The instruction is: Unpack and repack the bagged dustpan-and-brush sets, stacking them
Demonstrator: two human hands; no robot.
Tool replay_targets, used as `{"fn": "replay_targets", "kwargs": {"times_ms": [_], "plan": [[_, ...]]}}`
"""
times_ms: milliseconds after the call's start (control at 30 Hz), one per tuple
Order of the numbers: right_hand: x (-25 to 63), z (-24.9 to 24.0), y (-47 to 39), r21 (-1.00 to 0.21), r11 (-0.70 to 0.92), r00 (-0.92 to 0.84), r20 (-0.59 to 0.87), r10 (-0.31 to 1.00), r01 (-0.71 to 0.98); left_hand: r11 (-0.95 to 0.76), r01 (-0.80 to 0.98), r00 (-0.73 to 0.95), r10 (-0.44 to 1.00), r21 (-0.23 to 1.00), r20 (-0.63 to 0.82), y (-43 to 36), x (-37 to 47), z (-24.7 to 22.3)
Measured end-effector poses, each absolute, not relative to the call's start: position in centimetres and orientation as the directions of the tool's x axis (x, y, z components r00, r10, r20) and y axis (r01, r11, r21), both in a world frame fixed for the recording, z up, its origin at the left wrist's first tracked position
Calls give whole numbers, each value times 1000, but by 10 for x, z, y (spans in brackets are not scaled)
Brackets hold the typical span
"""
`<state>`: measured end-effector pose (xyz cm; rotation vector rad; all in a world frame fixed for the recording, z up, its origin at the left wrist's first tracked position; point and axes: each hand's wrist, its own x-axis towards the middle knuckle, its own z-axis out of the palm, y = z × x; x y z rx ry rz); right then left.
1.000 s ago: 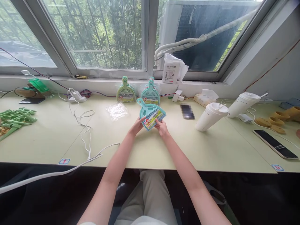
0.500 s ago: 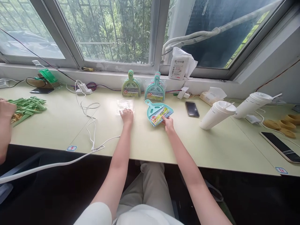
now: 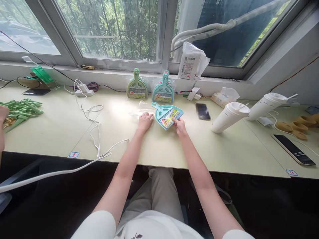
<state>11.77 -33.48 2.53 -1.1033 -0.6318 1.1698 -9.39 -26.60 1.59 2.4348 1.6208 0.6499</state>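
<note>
My right hand (image 3: 179, 127) grips the lower right edge of a turquoise mini dustpan and brush set (image 3: 166, 115) with a colourful printed label. The set is tilted, its looped handle toward the upper left. Close to its left side, my left hand (image 3: 146, 122) has its fingers closed on a clear plastic bag (image 3: 141, 112), which lies crumpled on the table. How much of the bag is between the fingers is hard to see. Behind stand a green bagged dustpan set (image 3: 137, 88) and a turquoise bagged dustpan set (image 3: 163, 91), leaning at the sill.
White cables (image 3: 93, 121) trail across the table (image 3: 159, 149) on the left, from a power strip (image 3: 84, 91). A phone (image 3: 203, 111), two white cups (image 3: 230, 117) and another phone (image 3: 294, 149) lie or stand to the right. Another person's hand (image 3: 2, 114) is by green pieces (image 3: 23, 111).
My left hand has moved right toward the dustpan set, and the plastic bag has shifted and crumpled with it. My right hand still holds the set. The whole view has shifted slightly.
</note>
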Motion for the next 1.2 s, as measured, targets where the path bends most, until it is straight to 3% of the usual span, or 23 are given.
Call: {"fn": "replay_targets", "kwargs": {"times_ms": [133,333,567,833,1067,1200], "plan": [[122,28,-336,-924,-91,253,-195,948,-370,-391,825,307,916,409,257,-262,-98,13],[129,27,-338,-946,-114,347,-221,912,-304,-356,797,244,929,488,278,-255,-110,9],[119,19,-334,-973,65,529,-63,846,-220,-388,722,203,910,573,361,-255,-105,11],[96,20,-339,-984,-9,291,-61,955,-175,-441,700,203,877,561,436,-259,-113,12],[99,22,-337,-971,-27,323,-106,940,-238,-556,412,326,830,722,453,-272,-93,29],[104,21,-334,-963,26,387,-82,918,-267,-634,409,414,770,656,485,-285,-78,39]]}}
